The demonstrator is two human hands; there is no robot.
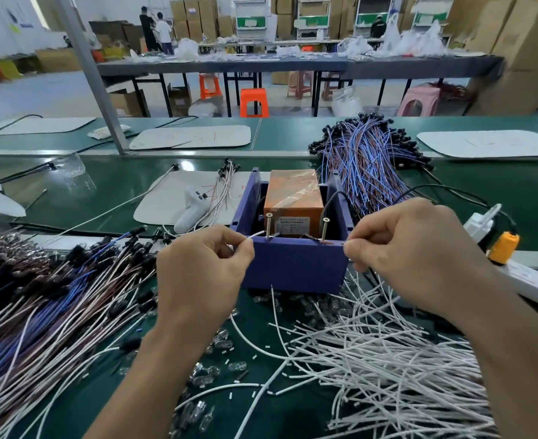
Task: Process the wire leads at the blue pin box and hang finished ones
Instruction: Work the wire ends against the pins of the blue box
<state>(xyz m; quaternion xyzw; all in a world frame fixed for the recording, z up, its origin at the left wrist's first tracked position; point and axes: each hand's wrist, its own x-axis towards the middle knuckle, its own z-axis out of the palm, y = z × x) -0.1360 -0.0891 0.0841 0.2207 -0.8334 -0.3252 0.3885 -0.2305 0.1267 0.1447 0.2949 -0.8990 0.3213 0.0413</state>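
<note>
The blue pin box (294,267) stands mid-table with an orange block (293,198) inside and two upright screws, the left pin (268,224) and the right pin (325,229), on its front wall. My left hand (203,267) pinches a white wire lead (256,235) whose bare tip touches the left pin. At the box's right front corner, my right hand (413,248) pinches another wire end, mostly hidden by the fingers, near the right pin.
White cut wires (388,359) pile at the front right, with small glass bulbs (217,340) in front of the box. Blue, brown and white leads (40,305) lie at the left; a hung bundle (366,153) sits behind. A power strip (514,274) is at the right.
</note>
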